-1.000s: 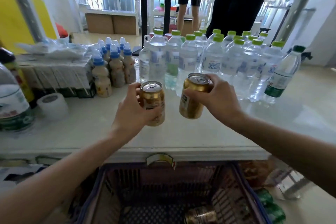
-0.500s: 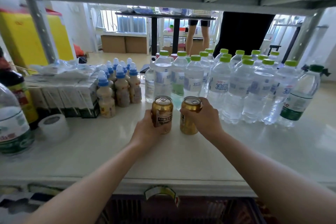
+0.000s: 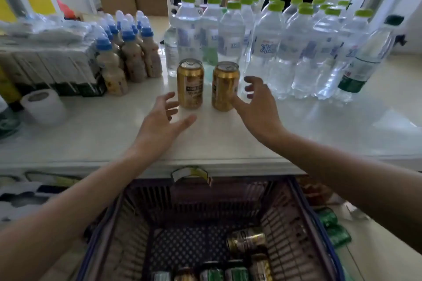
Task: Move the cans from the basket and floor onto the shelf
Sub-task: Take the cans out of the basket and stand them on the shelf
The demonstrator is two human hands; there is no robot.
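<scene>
Gold cans stand upright on the white shelf (image 3: 228, 143), side by side with a small gap between them. The left can (image 3: 190, 83) is just beyond the fingertips of the left hand (image 3: 159, 124), and the right can (image 3: 225, 86) is just beside the thumb of the right hand (image 3: 258, 107); I cannot tell if the thumb touches it. Both hands are empty, with fingers spread wide and palms turned toward the cans. The left hand hovers low over the shelf, near its front edge, and the right hand is a little farther in.

Beyond the cans, past both hands, stands a crowd of clear water bottles (image 3: 267, 39) with green caps. To the left of the left hand there are small brown bottles (image 3: 134, 57) with blue caps, and farther left a white tape roll (image 3: 42, 106) next to a dark carton pack (image 3: 48, 70).

Below the forearms, in front of the shelf edge, sits the blue basket (image 3: 319, 223). More cans (image 3: 246, 240) lie inside it, gold and green ones, mostly toward the side of the right arm. On the floor, under the right forearm and outside the basket, lie green cans (image 3: 333, 226).
</scene>
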